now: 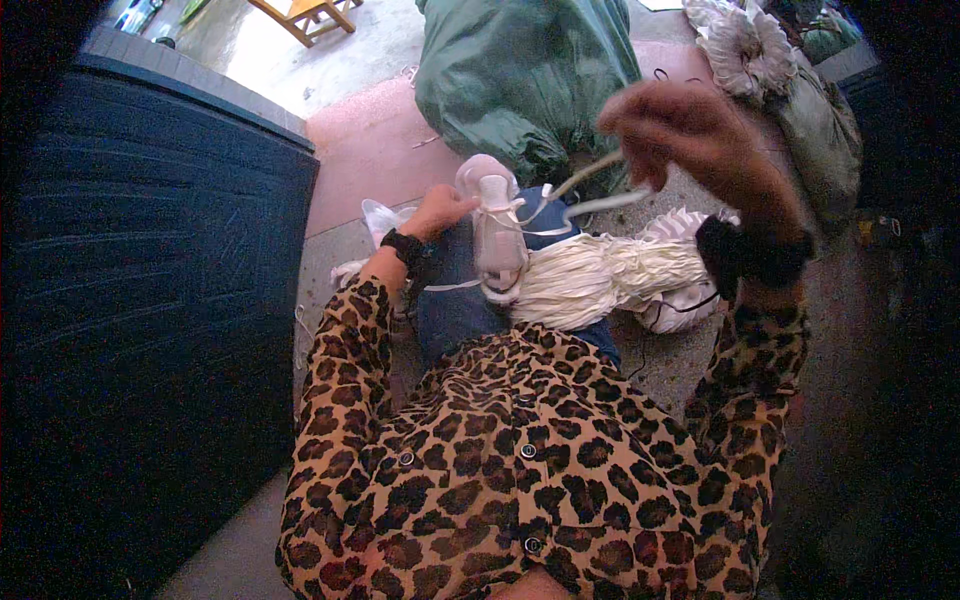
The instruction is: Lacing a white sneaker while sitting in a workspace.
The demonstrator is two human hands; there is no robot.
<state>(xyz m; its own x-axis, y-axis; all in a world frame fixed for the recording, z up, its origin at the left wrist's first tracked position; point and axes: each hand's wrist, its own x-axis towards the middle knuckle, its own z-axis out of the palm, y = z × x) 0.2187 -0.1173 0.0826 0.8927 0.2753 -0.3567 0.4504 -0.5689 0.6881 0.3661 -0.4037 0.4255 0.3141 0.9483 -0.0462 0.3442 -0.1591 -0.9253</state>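
A pale pink shoe [499,245] rests on my lap with its rounded end away from me. My left hand [443,212] grips its left edge with thumb and fingers. White lace [545,228] crosses the shoe and trails off to the right. Raised to the right, my right hand [672,128] is blurred by motion, its fingers closed on the shoelace [603,203], which runs slack and doubled toward the shoe. A thick bundle of cream-white laces [590,275] lies across my thigh, right of the shoe.
A big green sack [525,80] stands right in front of me. Farther right is a grey-green bag [822,140] with a gathered white bundle [745,50] on top. A dark blue panelled door [160,260] closes off the left. A wooden stool [305,18] stands far off.
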